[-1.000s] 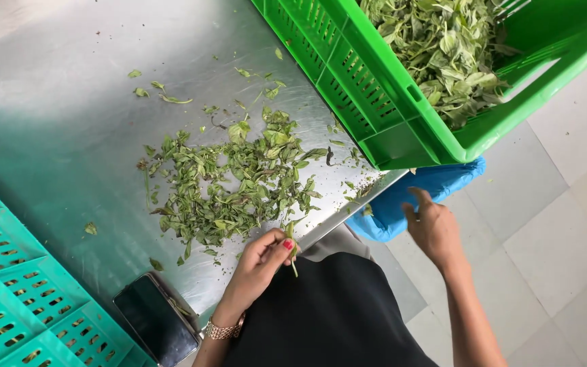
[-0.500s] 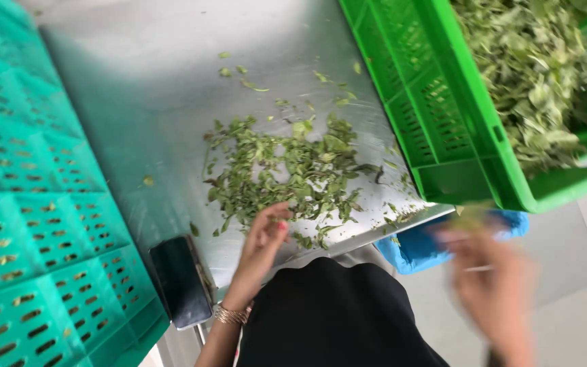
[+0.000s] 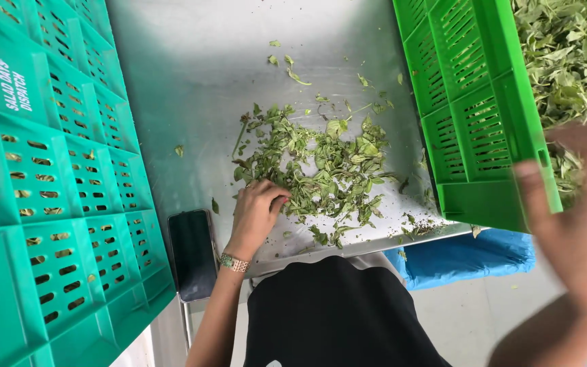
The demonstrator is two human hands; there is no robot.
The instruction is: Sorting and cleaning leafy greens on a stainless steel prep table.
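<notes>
While left hand (image 3: 256,212) touches leaf pile (image 3: 321,170), green crate (image 3: 473,115) crowds right.

A brushed, dully gleaming steel table (image 3: 191,75) carries matt, crumpled leaves (image 3: 321,166), flanked by smooth slotted plastic crates, teal (image 3: 42,190) and bright green (image 3: 473,115), beside a glossy black phone (image 3: 191,253).

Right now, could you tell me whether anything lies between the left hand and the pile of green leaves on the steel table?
Nothing visible does. The left hand already rests at the near left edge of the pile of leaves on the steel table. The dark phone lies nearer the table's edge, off to the side.
</notes>
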